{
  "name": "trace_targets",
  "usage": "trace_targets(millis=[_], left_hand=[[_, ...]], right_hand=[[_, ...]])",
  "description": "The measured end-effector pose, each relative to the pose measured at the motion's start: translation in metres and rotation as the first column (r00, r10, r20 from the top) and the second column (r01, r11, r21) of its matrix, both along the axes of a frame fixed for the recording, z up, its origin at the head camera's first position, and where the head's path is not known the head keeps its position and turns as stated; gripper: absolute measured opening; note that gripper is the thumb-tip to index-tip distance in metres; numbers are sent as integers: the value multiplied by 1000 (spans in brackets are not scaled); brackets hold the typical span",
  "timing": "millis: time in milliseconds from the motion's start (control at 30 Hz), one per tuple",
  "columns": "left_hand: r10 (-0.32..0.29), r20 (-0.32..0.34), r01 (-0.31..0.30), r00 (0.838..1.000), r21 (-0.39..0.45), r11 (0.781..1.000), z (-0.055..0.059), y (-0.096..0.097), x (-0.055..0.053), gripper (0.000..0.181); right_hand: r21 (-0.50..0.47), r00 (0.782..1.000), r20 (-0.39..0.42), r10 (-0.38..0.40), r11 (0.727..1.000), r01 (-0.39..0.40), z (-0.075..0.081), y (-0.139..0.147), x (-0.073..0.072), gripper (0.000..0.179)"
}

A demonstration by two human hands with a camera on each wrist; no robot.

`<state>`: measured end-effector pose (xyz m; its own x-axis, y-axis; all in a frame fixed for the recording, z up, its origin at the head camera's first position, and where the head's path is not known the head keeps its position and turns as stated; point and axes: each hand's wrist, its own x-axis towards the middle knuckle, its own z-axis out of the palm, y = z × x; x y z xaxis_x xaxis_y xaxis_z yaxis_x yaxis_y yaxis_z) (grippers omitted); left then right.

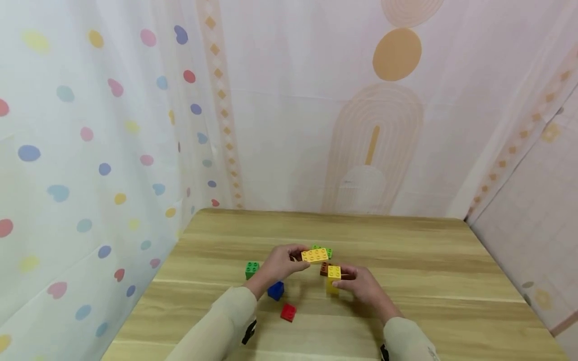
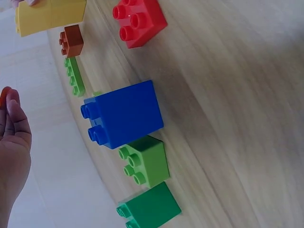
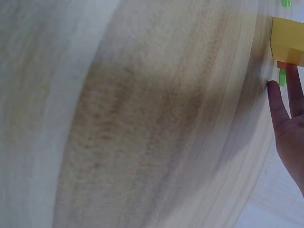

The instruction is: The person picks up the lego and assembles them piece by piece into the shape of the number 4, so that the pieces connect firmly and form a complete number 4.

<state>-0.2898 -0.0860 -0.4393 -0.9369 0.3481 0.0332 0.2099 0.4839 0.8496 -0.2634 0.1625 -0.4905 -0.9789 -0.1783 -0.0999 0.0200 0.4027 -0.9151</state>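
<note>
Over the table, my left hand (image 1: 281, 261) pinches a flat yellow-orange toy building brick (image 1: 314, 255) by its left end, studs facing the head camera. A tall yellow brick (image 1: 333, 279) stands upright in the grip of my right hand (image 1: 364, 287), thumb in front and fingers behind. The right wrist view shows that hand's fingers (image 3: 295, 90) against the yellow brick (image 3: 287, 40). Behind it sits a brown brick (image 1: 324, 269), partly covered. Light green bricks (image 1: 329, 253) lie farther back, partly hidden by the flat brick.
A blue brick (image 1: 276, 291) stands below my left wrist, with a red brick (image 1: 288, 312) nearer the front. To the left is a dark green brick (image 1: 252, 269); a light green brick (image 2: 148, 161) shows between it and the blue one. Curtains (image 1: 289, 100) hang behind the wooden table (image 1: 429, 260).
</note>
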Motion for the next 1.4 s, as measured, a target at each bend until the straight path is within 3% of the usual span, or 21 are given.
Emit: trace_targets(millis=[267,700,1267,1400], left_hand=[[-58,1,58,998,3,998,2,9,-6,38],[-128,5,128,992,-19,992,-9,17,-7,32],[-213,-20,212,977,-41,976,-15,20,-10,33],[-231,-40,227,972,-78,971,-16,20,-10,32]], right_hand=[[-11,1000,-15,25,1000,-26,2,1,-1,45],[-35,999,-11,53,998,-53,-2,2,-2,43],[-26,999,-6,37,999,-37,0,3,-2,45],[-20,999,-4,41,999,-42,0,4,-2,44]])
